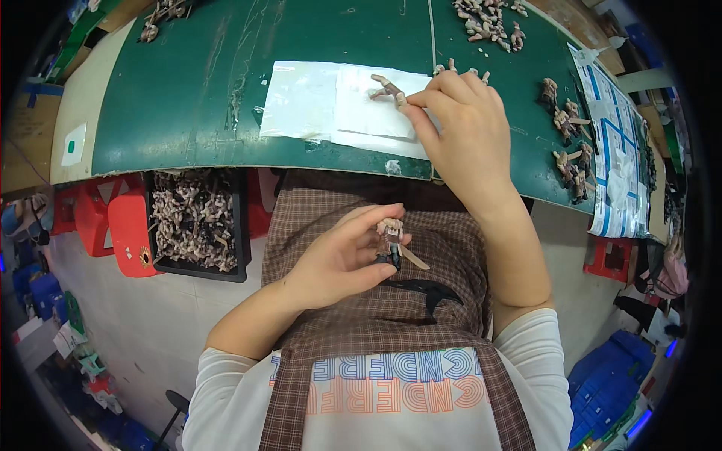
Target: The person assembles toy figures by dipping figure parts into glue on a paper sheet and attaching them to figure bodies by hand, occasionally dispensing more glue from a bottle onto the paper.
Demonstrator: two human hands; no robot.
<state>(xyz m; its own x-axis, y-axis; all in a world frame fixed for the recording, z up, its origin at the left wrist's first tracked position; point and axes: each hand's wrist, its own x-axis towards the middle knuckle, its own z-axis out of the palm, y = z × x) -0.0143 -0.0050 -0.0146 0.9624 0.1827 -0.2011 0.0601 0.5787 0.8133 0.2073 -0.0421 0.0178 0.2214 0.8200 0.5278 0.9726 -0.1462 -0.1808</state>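
In front of my lap, my left hand is closed around a small toy figurine. The figurine has a pale upper body, dark legs and a thin tan blade-like piece sticking out low on one side. Over the table, my right hand pinches the end of a small brownish, bent figurine part, perhaps an arm. That part is above white paper sheets on the green tabletop. My right palm partly covers several small pieces behind it.
Loose figurine parts lie in a pile at the far right. Several figurines stand or lie beside a blue-and-white printed sheet. Below the table's left edge, a black crate full of parts rests by red stools.
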